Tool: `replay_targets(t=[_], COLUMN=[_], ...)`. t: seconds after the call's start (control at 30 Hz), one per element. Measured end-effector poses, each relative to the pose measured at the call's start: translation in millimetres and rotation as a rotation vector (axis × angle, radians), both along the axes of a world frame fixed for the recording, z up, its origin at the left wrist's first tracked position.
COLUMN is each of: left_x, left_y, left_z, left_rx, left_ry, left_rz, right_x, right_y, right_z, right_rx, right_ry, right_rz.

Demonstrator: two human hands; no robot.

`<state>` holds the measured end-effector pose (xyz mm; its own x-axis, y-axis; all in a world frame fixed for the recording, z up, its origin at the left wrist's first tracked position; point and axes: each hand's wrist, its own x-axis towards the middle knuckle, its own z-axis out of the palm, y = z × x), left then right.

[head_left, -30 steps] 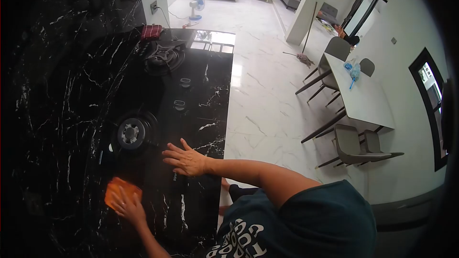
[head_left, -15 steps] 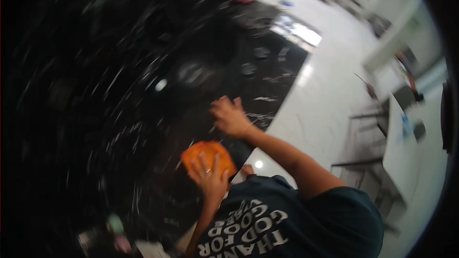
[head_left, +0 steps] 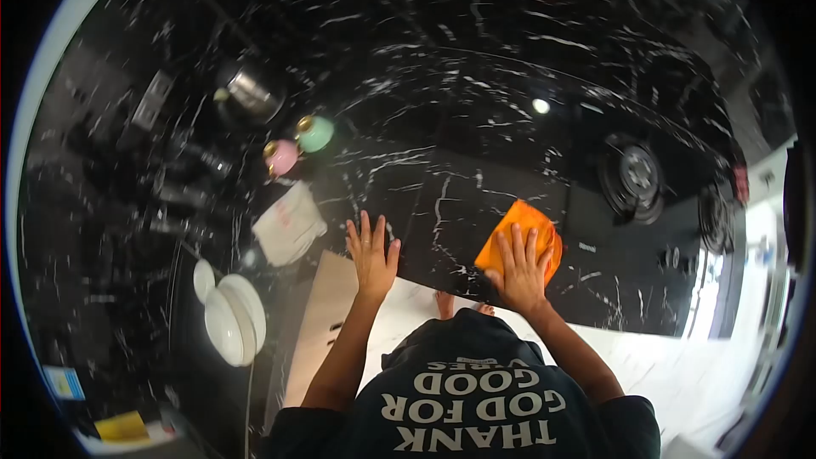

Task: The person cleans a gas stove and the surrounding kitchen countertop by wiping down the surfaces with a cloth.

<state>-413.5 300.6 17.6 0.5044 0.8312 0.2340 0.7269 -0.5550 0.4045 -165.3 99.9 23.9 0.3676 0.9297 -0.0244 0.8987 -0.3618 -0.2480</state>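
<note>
An orange cloth [head_left: 501, 240] lies folded on the black, white-veined countertop [head_left: 438, 212]. My right hand [head_left: 520, 274] rests flat on it, fingers stretched out over the fabric and pressing from above. To the left, my left hand [head_left: 372, 265] is at the counter's front edge, fingers spread and holding nothing; a ring shows on one finger. Beyond my left hand lies a whitish folded cloth [head_left: 291, 225] with faint pink marks.
A pink pot [head_left: 280, 157] and a mint-green pot [head_left: 314, 133] stand at the back left, near a metal kettle [head_left: 253, 95]. White dishes [head_left: 242, 319] sit at the left. A cooktop burner [head_left: 637, 172] is on the right. An open wooden drawer or cabinet front [head_left: 319, 314] juts out below.
My view has swung left and levelled. The orange cloth has passed from under my left hand to under my right. My left hand now stands free, and my right has come down.
</note>
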Motion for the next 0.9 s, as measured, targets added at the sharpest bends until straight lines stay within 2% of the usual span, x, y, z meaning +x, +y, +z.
replay_targets(t=[0.1,0.17,0.33,0.4,0.53,0.6,0.63,0.7,0.8,0.9], left_x=[-15,-14,-13,-15,-20,-41,-45,-63,-91,-108], left_y=[2,2,3,5,7,20,20,25,53,81], left_z=[-15,-21,-10,-9,-6,-4,5,32,38,27], left_rx=[-0.042,0.016,-0.078,-0.122,-0.053,-0.121,-0.101,0.003,0.146,0.042], left_ry=[0.1,0.169,0.222,0.231,0.207,-0.117,-0.307,-0.225,-0.051,0.078], left_rz=[0.088,0.095,0.094,0.078,0.11,-0.006,0.058,0.145,0.306,0.364], right_x=[20,32,22,10,-37,-48,-51,-55,-69,-98], right_y=[70,118,203,203,137,102,88,76,94,145], right_z=[0,-13,-9,-13,-10,-8,-8,4,3,5], right_rx=[0.061,0.115,0.093,0.135,0.216,0.165,0.125,-0.009,-0.062,-0.031], right_ry=[-0.104,-0.172,-0.114,-0.108,0.005,0.06,0.058,0.089,0.072,0.056], right_rz=[0.056,0.111,0.184,0.213,0.501,0.58,0.606,0.637,0.628,0.633])
